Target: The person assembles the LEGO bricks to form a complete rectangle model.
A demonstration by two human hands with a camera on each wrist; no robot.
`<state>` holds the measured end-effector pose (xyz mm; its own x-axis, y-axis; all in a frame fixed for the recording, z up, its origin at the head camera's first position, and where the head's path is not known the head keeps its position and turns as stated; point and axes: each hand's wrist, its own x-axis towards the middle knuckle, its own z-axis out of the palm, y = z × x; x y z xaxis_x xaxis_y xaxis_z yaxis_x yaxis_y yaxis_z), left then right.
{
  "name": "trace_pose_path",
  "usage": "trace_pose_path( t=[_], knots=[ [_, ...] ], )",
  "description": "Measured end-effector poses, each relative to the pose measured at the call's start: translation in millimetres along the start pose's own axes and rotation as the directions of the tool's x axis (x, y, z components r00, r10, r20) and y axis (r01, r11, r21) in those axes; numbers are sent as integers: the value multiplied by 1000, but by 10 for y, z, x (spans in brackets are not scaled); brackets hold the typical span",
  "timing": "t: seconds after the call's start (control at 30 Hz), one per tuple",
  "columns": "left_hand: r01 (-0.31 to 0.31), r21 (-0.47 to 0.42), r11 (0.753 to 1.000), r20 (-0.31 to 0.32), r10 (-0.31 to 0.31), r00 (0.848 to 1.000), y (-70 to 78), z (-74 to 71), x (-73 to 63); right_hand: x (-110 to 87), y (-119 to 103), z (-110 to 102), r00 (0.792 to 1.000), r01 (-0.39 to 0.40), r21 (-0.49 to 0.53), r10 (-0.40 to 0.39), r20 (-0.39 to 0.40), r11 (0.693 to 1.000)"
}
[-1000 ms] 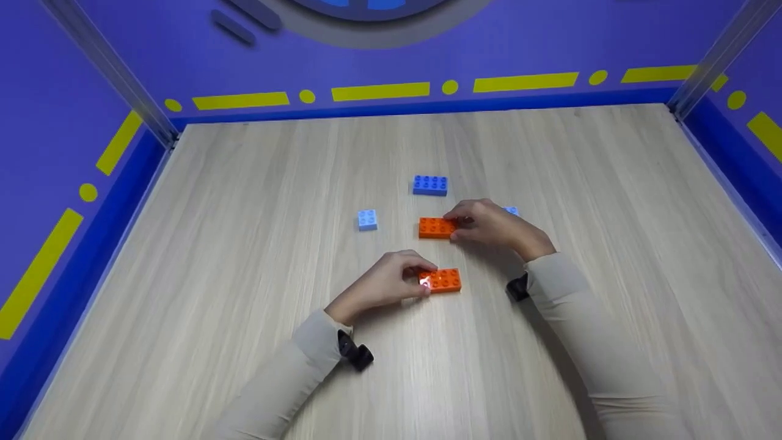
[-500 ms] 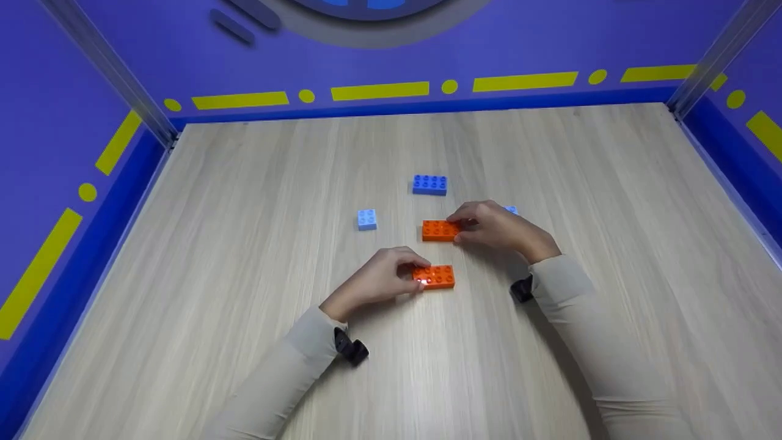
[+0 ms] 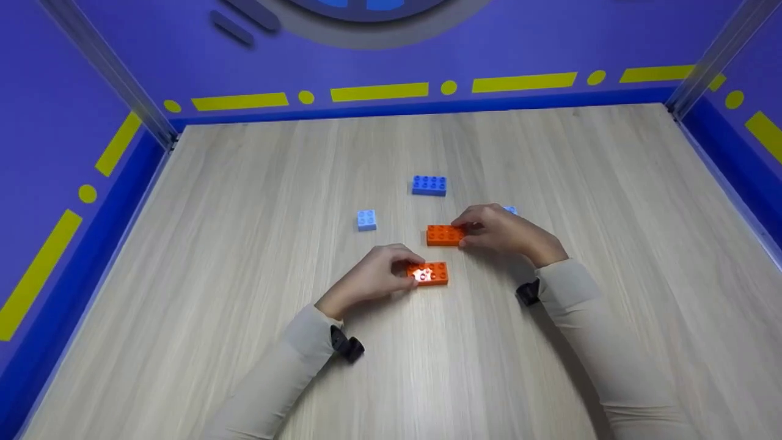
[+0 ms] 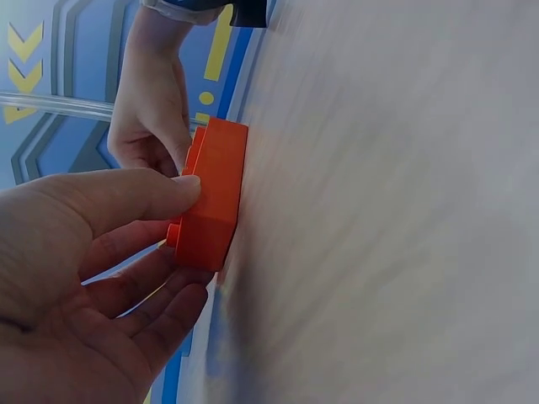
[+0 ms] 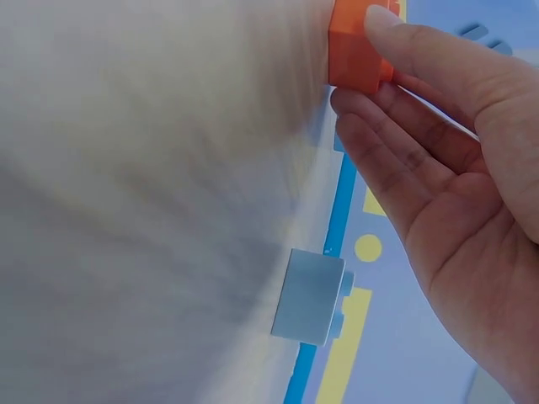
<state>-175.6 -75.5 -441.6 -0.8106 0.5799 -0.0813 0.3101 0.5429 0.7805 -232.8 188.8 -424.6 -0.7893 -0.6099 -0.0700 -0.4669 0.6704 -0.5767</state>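
Note:
Two orange building bricks with two rows of studs lie on the wooden table in the head view. The left hand (image 3: 382,276) pinches the left end of the nearer orange brick (image 3: 435,275) between thumb and fingers. In the left wrist view its thumb presses the long side of that orange brick (image 4: 217,189). Slightly farther back, the right hand (image 3: 498,229) pinches the right end of the other orange brick (image 3: 443,236). The right wrist view shows that orange brick (image 5: 349,50) at the top, under the thumb, with the other fingers curved below.
A dark blue brick (image 3: 429,186) lies behind the orange ones. To the left is a small light blue brick (image 3: 366,220). Another light blue brick (image 3: 510,209) is mostly hidden behind the right hand. Purple-blue walls (image 3: 391,67) border the table (image 3: 244,201).
The left hand has drawn its orange brick left and slightly away from the person. The right hand has brought its orange brick slightly right and nearer. The blue bricks stay put.

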Motion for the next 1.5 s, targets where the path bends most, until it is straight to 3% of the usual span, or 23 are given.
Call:
trace_pose_path(
  t=[0.33, 0.73, 1.5],
  knots=[
    [6, 1, 1000, -10, -6, 1000, -21, -39, -14, -61, 6, -8, 999, -31, 6, 31, 15, 999],
    [39, -2, 999, -10, -39, 999, -39, -73, -3, -124, 33, -17, 1000, 10, -2, -10, 7, 1000],
    [76, -56, 996, -38, -78, 996, -136, -105, 34, -235, 72, -36, 999, 15, 28, -16, 31, 999]
  ],
)
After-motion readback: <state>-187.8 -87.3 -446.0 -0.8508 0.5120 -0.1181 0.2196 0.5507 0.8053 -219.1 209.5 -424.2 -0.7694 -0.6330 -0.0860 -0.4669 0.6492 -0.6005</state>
